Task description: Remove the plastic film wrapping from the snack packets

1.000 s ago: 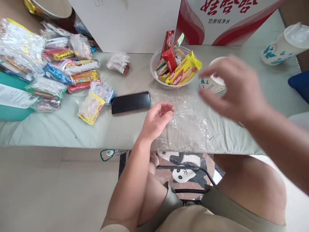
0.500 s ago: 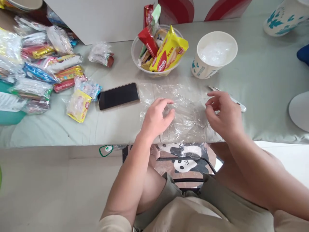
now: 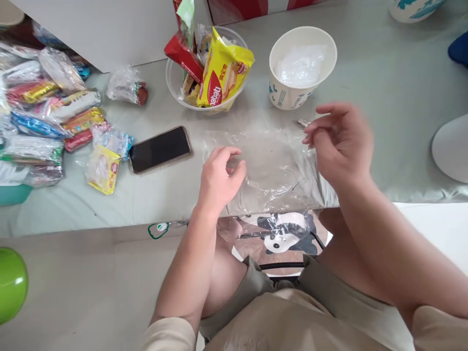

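A clear plastic sheet point(image 3: 268, 158) lies between the left hand point(image 3: 220, 178), fingers curled but parted from the thumb, and the blurred right hand point(image 3: 341, 144); whether it grips the metal-tipped tool point(image 3: 302, 123) far right, cannot tell

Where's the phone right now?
In the head view, the smartphone lies left of centre on the pale cloth, between the small yellow packet and the person's left hand.

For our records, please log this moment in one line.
left hand: over clear plastic film | right hand: near round white paper cup
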Available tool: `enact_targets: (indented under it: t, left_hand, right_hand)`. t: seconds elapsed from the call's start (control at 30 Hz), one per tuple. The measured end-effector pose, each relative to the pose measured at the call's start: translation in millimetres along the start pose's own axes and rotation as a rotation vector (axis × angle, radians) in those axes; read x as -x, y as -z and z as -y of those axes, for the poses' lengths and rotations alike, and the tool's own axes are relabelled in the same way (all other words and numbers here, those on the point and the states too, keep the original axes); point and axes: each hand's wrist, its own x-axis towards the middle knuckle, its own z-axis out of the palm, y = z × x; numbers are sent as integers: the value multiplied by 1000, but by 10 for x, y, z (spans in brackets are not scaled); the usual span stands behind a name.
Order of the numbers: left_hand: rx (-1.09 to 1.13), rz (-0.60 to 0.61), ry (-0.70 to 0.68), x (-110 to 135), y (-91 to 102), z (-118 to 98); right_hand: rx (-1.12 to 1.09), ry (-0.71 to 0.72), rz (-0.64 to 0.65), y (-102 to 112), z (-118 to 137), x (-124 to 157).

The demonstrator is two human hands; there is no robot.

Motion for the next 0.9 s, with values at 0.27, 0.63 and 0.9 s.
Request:
enact_targets:
  t: [0.27,0.63,0.9]
  left_hand:
    - [-120,-155,-317,-49,89,102]
    - [-21,416,-293,-109,67,-210]
    - [446,-383,22,-329,24,-36]
  right_hand:
    - [-255,44,137,39,152,-120]
    - [-347,244,748,154,595,-38]
    - [-489,-268,226,185,62,-38]
